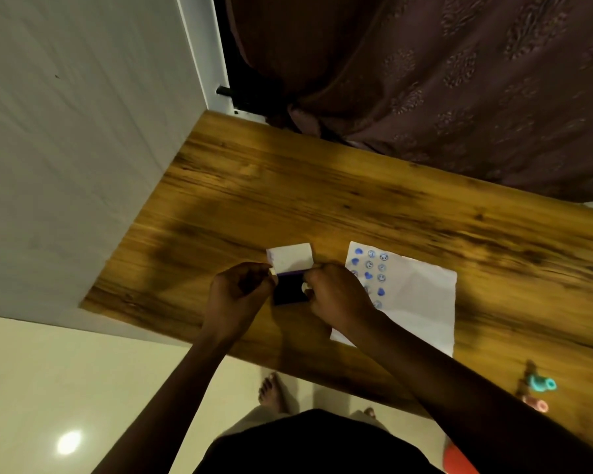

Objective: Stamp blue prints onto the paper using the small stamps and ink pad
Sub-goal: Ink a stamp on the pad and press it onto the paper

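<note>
Right now your two hands meet over the small ink pad case near the middle of the brown wood-grain bench. Your left hand is curled at the case's left edge and your right hand at its right edge, fingertips pinching the sides; how firmly either one grips is hard to tell through the blur. The white lid stands open, tilted away from you, and the dark pad below it is mostly hidden between your knuckles. Just right of your right hand lies the white sheet of paper, its near left corner covered by your wrist, with blue heart and round face prints in columns down its left part. Near the bench's front right edge lie two small stamps, one teal and one pink, both too smeared to read their shapes.
</note>
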